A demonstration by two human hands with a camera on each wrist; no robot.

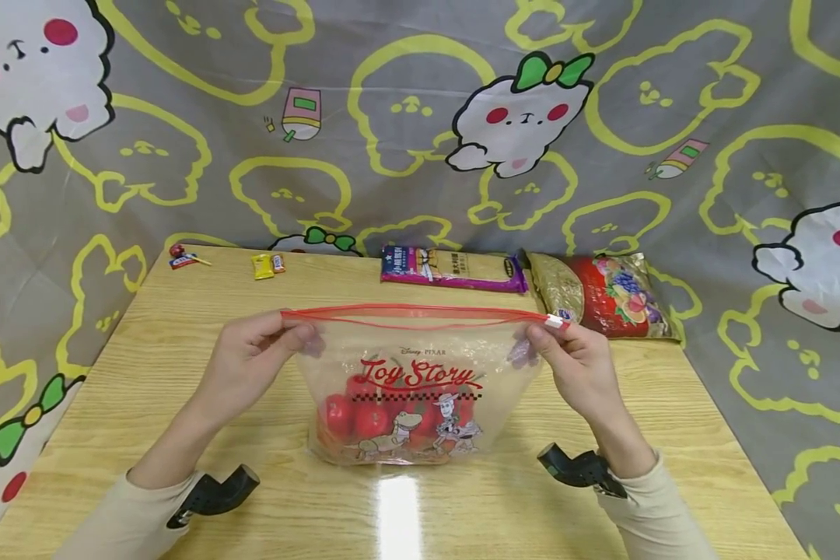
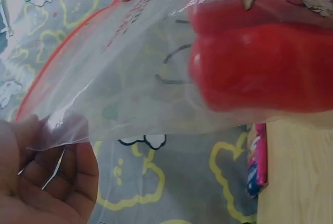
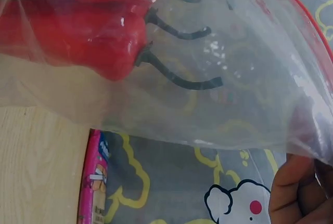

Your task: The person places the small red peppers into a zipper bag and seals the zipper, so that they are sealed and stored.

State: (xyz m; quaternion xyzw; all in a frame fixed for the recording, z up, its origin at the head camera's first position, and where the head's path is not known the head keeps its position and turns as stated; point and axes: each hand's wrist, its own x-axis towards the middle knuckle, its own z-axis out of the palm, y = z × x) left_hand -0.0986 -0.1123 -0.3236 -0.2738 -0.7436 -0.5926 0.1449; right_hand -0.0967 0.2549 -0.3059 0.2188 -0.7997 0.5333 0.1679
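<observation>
A clear plastic zip bag (image 1: 497,373) with a red top strip and Toy Story print stands upright, stretched between both hands. The left hand (image 1: 248,362) pinches its upper left corner, thumb in front. At the upper right corner, the right hand (image 1: 581,369) pinches the bag beside a white slider (image 1: 554,320). Several red peppers (image 1: 371,420) lie in the bottom of the bag. Through the plastic in the right wrist view, the peppers (image 3: 78,37) show long curved dark stems (image 3: 182,78). The left wrist view also shows the left hand (image 2: 57,182) gripping the bag's corner.
Behind the bag lie a purple-edged noodle pack (image 1: 455,268) and a gold and red fruit-printed bag (image 1: 605,295). A lollipop (image 1: 178,251) and small yellow packet (image 1: 263,267) sit at the wooden table's (image 1: 182,342) back left. A patterned cloth (image 1: 406,202) hangs behind.
</observation>
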